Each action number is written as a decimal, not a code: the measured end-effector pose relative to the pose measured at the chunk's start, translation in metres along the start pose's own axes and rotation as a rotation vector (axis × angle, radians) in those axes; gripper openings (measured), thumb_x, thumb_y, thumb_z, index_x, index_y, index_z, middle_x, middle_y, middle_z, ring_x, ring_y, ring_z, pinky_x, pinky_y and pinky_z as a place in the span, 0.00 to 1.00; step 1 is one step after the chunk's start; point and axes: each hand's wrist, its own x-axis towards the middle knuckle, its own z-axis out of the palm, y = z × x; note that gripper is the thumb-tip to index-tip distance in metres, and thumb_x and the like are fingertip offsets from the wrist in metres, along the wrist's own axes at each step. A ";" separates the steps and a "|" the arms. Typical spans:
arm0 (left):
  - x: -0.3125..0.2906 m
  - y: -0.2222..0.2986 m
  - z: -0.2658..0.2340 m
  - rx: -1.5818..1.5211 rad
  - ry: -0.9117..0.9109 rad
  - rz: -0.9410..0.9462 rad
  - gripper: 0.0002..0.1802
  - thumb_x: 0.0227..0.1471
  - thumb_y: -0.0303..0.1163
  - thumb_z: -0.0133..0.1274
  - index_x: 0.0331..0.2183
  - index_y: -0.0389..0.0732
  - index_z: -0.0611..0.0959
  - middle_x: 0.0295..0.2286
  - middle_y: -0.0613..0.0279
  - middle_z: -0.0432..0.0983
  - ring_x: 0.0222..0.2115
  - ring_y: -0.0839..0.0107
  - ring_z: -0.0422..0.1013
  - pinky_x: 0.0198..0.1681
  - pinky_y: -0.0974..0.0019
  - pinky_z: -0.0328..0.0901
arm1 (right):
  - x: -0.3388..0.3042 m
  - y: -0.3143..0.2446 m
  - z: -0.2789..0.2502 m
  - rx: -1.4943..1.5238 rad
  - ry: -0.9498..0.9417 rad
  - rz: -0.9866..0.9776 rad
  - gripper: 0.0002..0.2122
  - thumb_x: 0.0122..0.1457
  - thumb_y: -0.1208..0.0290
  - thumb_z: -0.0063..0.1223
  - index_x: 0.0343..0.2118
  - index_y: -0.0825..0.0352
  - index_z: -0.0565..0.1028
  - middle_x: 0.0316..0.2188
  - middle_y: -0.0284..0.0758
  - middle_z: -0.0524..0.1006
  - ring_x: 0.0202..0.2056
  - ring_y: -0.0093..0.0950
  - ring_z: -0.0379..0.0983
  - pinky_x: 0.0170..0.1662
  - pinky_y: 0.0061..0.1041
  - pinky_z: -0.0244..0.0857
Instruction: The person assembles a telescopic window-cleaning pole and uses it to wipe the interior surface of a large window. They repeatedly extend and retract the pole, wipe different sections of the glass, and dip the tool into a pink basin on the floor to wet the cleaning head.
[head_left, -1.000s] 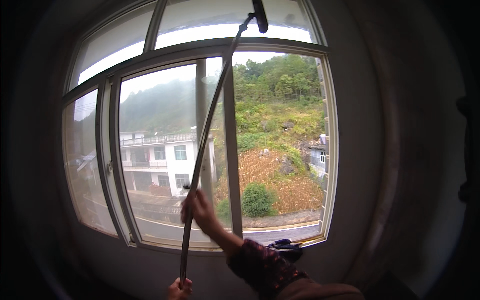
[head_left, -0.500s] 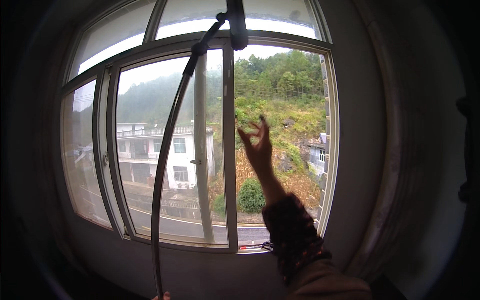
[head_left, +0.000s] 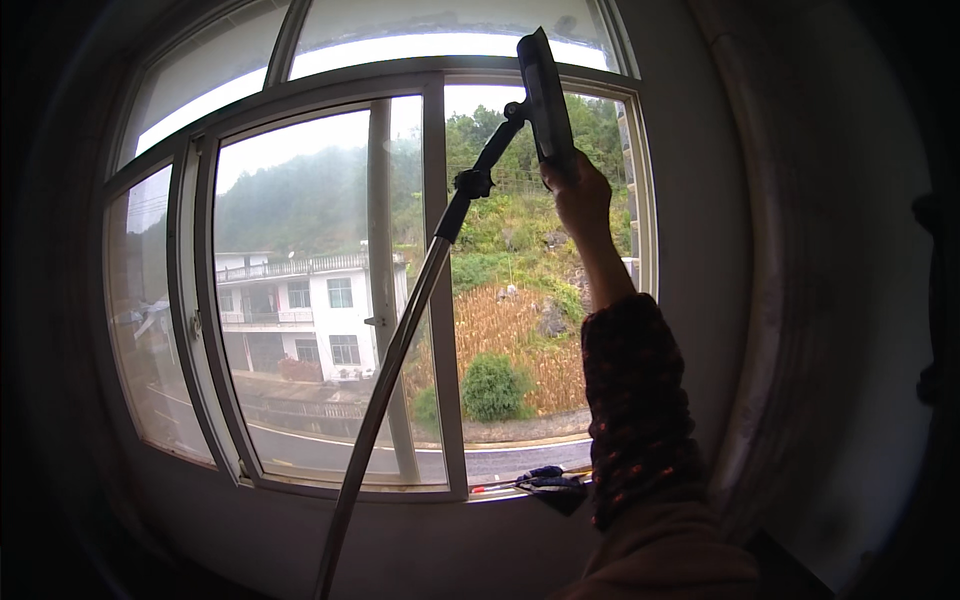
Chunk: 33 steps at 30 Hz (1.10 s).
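A window squeegee on a long metal pole (head_left: 400,345) rises slantwise from the lower edge. Its dark, elongated squeegee head (head_left: 545,100) is tilted in front of the right-hand window opening and joins the pole through a black hinged neck. My right hand (head_left: 585,197) is raised and closed round the lower end of that head, the sleeved arm stretched up from the lower right. Out of the picture is my left hand; the pole runs down past the lower edge.
The window frame (head_left: 455,300) holds sliding panes, with the left glass pane (head_left: 290,220) in front of a hillside and white building. On the sill lies a dark blue and black bundle (head_left: 550,482) beside a thin red-tipped stick. Dark walls flank the window.
My right hand has moved up from mid-window and taken hold of the squeegee head. The head has come down and right, and the pole leans further right. My left fingertips have left the view.
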 end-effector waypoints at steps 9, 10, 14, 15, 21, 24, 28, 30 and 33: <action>-0.003 -0.020 -0.008 0.006 0.041 0.053 0.15 0.48 0.33 0.59 0.17 0.35 0.77 0.10 0.57 0.63 0.13 0.75 0.56 0.16 0.62 0.55 | 0.024 0.001 -0.058 0.046 -0.251 0.160 0.15 0.51 0.70 0.61 0.42 0.68 0.77 0.31 0.31 0.78 0.33 0.22 0.72 0.41 0.24 0.63; -0.005 -0.029 -0.008 0.071 0.080 0.064 0.14 0.48 0.33 0.59 0.18 0.35 0.77 0.10 0.57 0.64 0.13 0.74 0.57 0.17 0.62 0.56 | 0.027 0.002 -0.066 0.050 -0.290 0.172 0.14 0.51 0.71 0.62 0.40 0.68 0.77 0.31 0.32 0.79 0.32 0.23 0.73 0.39 0.24 0.65; -0.005 -0.074 -0.023 0.336 0.226 0.195 0.10 0.44 0.31 0.62 0.18 0.39 0.79 0.12 0.54 0.68 0.12 0.63 0.62 0.18 0.60 0.59 | 0.036 0.007 -0.099 -0.075 -0.596 0.332 0.16 0.51 0.69 0.62 0.43 0.67 0.76 0.30 0.29 0.79 0.34 0.20 0.72 0.43 0.23 0.63; -0.004 -0.085 -0.030 0.401 0.250 0.224 0.10 0.43 0.31 0.63 0.18 0.40 0.79 0.12 0.54 0.68 0.12 0.62 0.63 0.18 0.60 0.59 | 0.037 0.007 -0.105 -0.113 -0.674 0.352 0.16 0.51 0.70 0.62 0.43 0.68 0.76 0.31 0.30 0.79 0.34 0.20 0.72 0.42 0.23 0.65; 0.008 -0.113 -0.065 0.561 0.323 0.169 0.12 0.41 0.32 0.64 0.17 0.44 0.77 0.12 0.57 0.69 0.13 0.60 0.64 0.19 0.58 0.60 | 0.037 0.017 -0.121 -0.269 -0.803 0.405 0.21 0.51 0.67 0.62 0.49 0.67 0.73 0.35 0.32 0.79 0.35 0.22 0.73 0.41 0.22 0.65; 0.022 -0.099 -0.050 0.572 0.328 0.217 0.09 0.42 0.32 0.64 0.18 0.43 0.80 0.13 0.56 0.70 0.13 0.59 0.65 0.19 0.59 0.60 | 0.038 0.036 -0.127 -0.193 -0.411 0.270 0.25 0.52 0.65 0.62 0.52 0.68 0.70 0.37 0.35 0.79 0.38 0.24 0.74 0.43 0.23 0.65; 0.055 -0.044 0.014 0.369 0.361 0.182 0.07 0.44 0.31 0.61 0.21 0.41 0.81 0.15 0.54 0.70 0.15 0.62 0.68 0.21 0.58 0.62 | 0.003 0.041 -0.102 -0.201 0.093 -0.110 0.29 0.54 0.55 0.60 0.54 0.69 0.65 0.38 0.42 0.77 0.36 0.33 0.75 0.43 0.32 0.69; 0.080 0.002 0.047 0.290 0.394 0.307 0.11 0.50 0.37 0.58 0.25 0.39 0.80 0.13 0.57 0.69 0.14 0.67 0.68 0.20 0.63 0.63 | -0.068 0.021 -0.065 -0.287 -0.125 -0.049 0.13 0.60 0.69 0.51 0.46 0.69 0.69 0.42 0.37 0.76 0.45 0.27 0.73 0.52 0.26 0.64; 0.109 0.086 0.096 -0.097 0.273 0.171 0.20 0.50 0.32 0.60 0.17 0.40 0.67 0.12 0.73 0.58 0.16 0.81 0.55 0.18 0.69 0.53 | -0.197 -0.041 0.064 0.489 -0.488 0.046 0.12 0.57 0.80 0.51 0.44 0.69 0.70 0.48 0.41 0.71 0.52 0.33 0.67 0.57 0.30 0.62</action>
